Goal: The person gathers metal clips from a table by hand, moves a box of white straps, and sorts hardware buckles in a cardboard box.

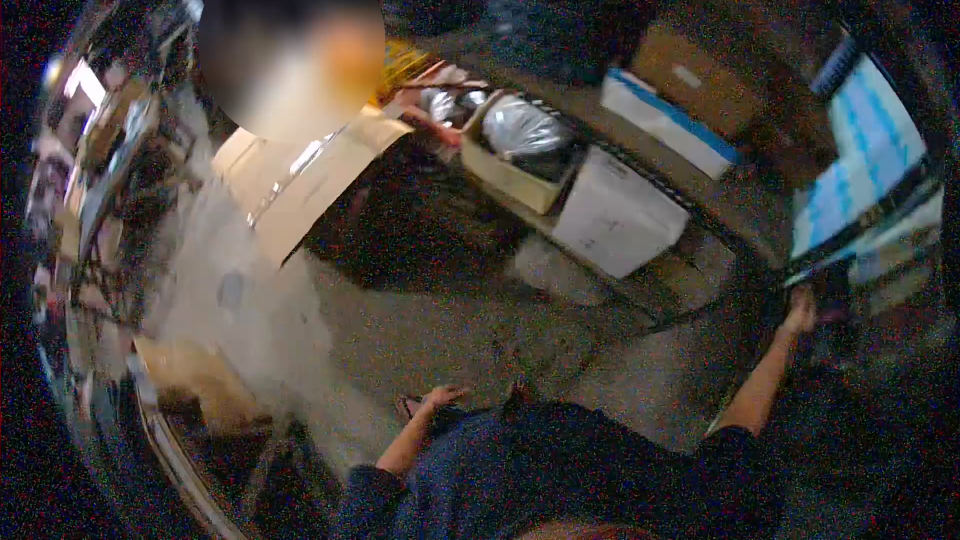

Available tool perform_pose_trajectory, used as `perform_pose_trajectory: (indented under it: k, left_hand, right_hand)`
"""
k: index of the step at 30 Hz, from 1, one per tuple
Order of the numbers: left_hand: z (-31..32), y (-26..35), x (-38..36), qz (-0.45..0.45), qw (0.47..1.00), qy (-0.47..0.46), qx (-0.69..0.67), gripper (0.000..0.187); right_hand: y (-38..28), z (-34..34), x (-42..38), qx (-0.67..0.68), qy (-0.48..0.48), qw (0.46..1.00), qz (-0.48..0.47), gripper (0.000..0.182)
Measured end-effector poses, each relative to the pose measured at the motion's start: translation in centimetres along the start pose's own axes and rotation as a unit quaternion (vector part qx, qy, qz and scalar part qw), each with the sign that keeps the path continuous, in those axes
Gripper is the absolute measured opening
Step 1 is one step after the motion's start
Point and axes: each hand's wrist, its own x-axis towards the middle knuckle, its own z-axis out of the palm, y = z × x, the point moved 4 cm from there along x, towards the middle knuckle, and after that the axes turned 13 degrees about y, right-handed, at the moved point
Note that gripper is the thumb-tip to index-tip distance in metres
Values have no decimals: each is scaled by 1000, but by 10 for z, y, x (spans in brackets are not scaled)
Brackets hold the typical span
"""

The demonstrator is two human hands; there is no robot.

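While the left grip (445, 397) is loosely spread, one flat, blue-and-white striped, seemingly plastic panel (865, 155) is sited just above the right grip (800, 312), closure indiscernible; presumably light, slippery, best held by edges.

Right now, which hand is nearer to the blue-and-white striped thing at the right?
Right. The right hand is close by the lower end of the striped thing; blur hides whether they touch. The left hand is well away to the left.
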Motion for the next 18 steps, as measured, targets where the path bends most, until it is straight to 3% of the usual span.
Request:
perform_pose_trajectory:
  k: [1, 2, 4, 7, 9, 11, 12, 13, 14, 16, 18]
  left_hand:
    - [-33, -27, -7, 11, 969, -12, 247, 54]
    - [-1, -103, 3, 168, 960, -34, 221, 57]
    - [2, -107, -19, 133, 977, -24, 165, 56]
    - [-54, -72, -31, 51, 997, 9, 64, 53]
    - [-84, -67, -50, 13, 1000, 26, 9, 52]
    - [-135, -1, -46, -27, 998, 37, -49, 50]
    - [-153, 11, -62, -49, 995, 41, -81, 49]
    - [-167, 19, -64, 50, 985, 105, -124, 45]
    - [-183, 26, -69, 149, 960, 169, -164, 41]
    - [-232, 85, -116, 204, 936, 252, -140, 35]
    - [-269, 114, -137, 332, 887, 315, -69, 32]
  right_hand:
    - [68, -49, -64, -296, 153, 931, 151, 31]
    - [29, -45, -51, -308, 141, 931, 137, 31]
    - [38, -64, -213, -330, -48, 935, 121, 36]
    - [71, 4, -413, -321, -315, 887, 104, 43]
    - [104, 55, -544, -298, -464, 830, 81, 48]
    - [119, 130, -691, -275, -601, 748, 57, 53]
    - [126, 131, -709, -263, -665, 698, 45, 56]
    - [41, 210, -746, -328, -711, 609, 126, 42]
    - [52, 240, -779, -309, -716, 589, 210, 38]
    - [93, 269, -852, -245, -706, 566, 349, 35]
    - [112, 270, -900, -204, -694, 562, 401, 37]
